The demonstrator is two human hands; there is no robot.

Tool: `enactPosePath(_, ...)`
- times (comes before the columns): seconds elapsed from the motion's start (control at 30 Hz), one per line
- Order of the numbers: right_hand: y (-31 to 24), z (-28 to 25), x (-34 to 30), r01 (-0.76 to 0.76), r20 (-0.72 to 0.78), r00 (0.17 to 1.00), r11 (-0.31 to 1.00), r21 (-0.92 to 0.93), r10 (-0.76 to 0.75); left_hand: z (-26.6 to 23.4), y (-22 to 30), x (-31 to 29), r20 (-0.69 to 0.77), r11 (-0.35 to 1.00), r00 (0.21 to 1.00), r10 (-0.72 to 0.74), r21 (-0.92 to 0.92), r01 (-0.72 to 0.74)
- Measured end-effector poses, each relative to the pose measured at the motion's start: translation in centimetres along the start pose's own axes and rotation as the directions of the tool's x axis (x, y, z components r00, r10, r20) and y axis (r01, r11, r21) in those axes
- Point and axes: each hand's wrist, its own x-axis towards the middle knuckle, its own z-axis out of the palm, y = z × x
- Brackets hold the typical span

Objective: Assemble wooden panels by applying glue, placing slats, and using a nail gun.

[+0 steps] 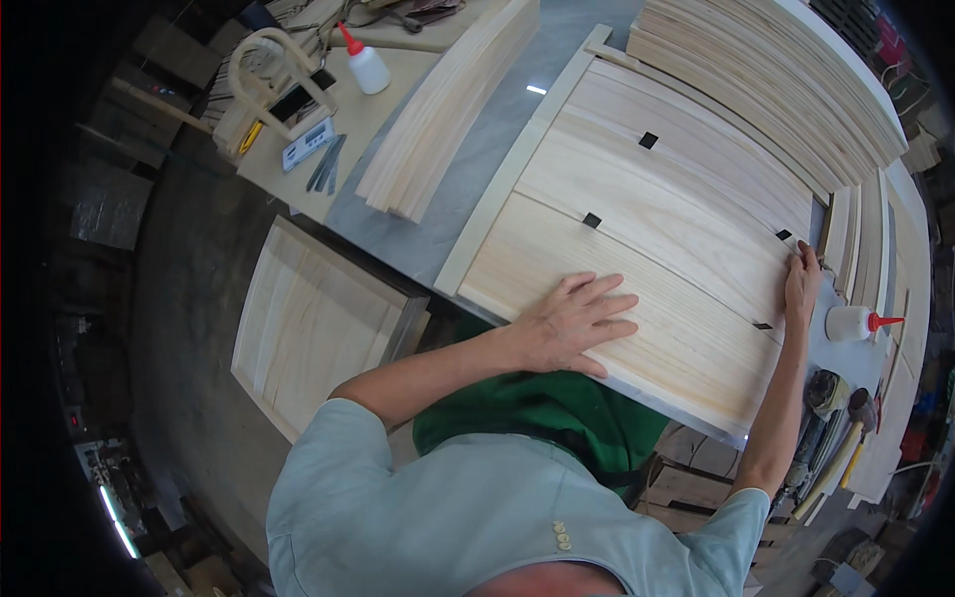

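Pale wooden boards (657,214) lie side by side on the worktable, with small black squares (592,220) at their seams. My left hand (572,326) rests flat on the nearest board (647,338), its fingers spread. At the boards' right end, my right hand (801,284) is closed around the edge of a board, close to another black square (784,235). The undersides of its fingers are partly hidden. A pale wooden strip (527,169) runs along the boards' left ends, and another strip (716,119) borders their far side.
Stacked slats (766,75) stand behind the boards; more lie in a bundle (448,109) at the left. White glue bottles with red nozzles sit right (849,323) and far left (368,70). A mallet (861,408) lies at the right. Beside me, lower left, is a wooden panel stack (318,318).
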Motion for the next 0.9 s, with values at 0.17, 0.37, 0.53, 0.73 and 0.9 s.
enactPosePath(0.17,-0.9,-1.4,-2.7,-0.062,-0.019,0.998,0.99,0.126,0.065,-1.1,-0.2,-0.7,-0.143,0.998,0.988,-0.063,-0.023,0.061)
enactPosePath(0.37,-2.9,-5.1,-10.3,-0.057,-0.067,0.995,0.952,0.301,0.08,-12.1,-7.9,-2.7,-0.605,0.815,0.723,-0.334,0.201,0.544)
enactPosePath(0.53,-4.1,-6.9,-14.2,-0.142,-0.016,0.985,0.852,0.503,0.173,-18.3,-12.6,-3.6,-0.603,0.559,0.557,-0.57,0.212,0.802)
enactPosePath(0.73,-5.4,-7.1,-16.0,-0.145,-0.033,0.98,0.82,0.554,0.196,-18.7,-14.3,-2.8,-0.457,0.456,0.478,-0.75,0.165,0.874)
enactPosePath(0.9,-5.5,-7.2,-16.5,-0.188,-0.002,0.974,0.808,0.559,0.228,-19.6,-15.2,-3.2,-0.417,0.437,0.411,-0.811,0.036,0.899)
